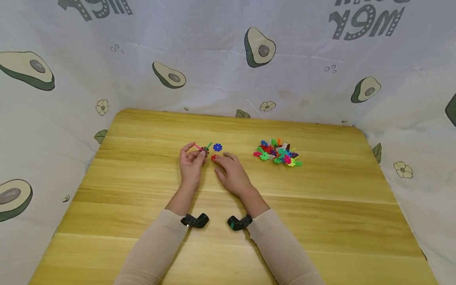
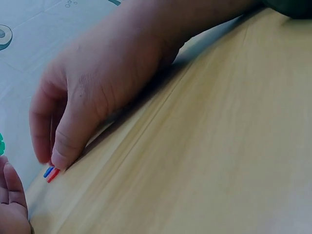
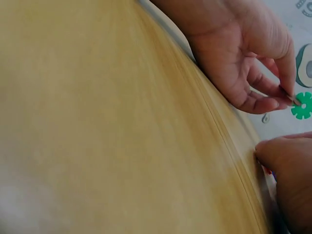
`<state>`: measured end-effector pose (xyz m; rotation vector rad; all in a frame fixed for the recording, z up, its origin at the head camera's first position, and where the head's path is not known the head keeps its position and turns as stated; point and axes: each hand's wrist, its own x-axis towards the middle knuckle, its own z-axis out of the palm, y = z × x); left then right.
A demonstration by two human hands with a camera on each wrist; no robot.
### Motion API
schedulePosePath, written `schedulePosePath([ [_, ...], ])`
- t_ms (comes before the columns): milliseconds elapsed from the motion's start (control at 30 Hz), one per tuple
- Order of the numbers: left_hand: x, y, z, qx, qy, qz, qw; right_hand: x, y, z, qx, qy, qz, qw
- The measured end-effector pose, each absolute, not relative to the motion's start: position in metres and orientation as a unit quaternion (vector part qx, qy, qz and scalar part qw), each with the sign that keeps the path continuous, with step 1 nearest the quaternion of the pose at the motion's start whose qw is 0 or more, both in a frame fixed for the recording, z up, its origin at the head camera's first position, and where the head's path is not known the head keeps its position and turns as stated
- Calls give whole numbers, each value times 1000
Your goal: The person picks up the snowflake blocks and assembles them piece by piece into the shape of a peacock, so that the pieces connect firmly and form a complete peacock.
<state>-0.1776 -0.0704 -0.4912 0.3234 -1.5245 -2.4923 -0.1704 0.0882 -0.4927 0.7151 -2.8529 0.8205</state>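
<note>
My left hand holds a joined group of plastic snowflake discs: a brown disc with a pink disc and a green disc standing out from it. In the right wrist view the left hand pinches the brown part, and the green disc shows its notched rim. My right hand reaches down to the table, its fingertips touching a red disc and partly covering it. Just beyond lies a blue disc. In the left wrist view, the red disc lies beside the right thumb.
A heap of many-coloured snowflake discs lies on the wooden table, to the right of my hands. A cloth printed with avocados hangs behind the table and along both sides.
</note>
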Motion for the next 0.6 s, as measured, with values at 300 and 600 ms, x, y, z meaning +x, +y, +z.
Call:
schedulePosePath([
  [300,-177,-68,-492,98,-509,-851,87,-169,89,-493,198,-935,280,91],
  [600,-179,-68,-492,102,-526,-841,69,-170,88,-494,218,-934,263,108],
])
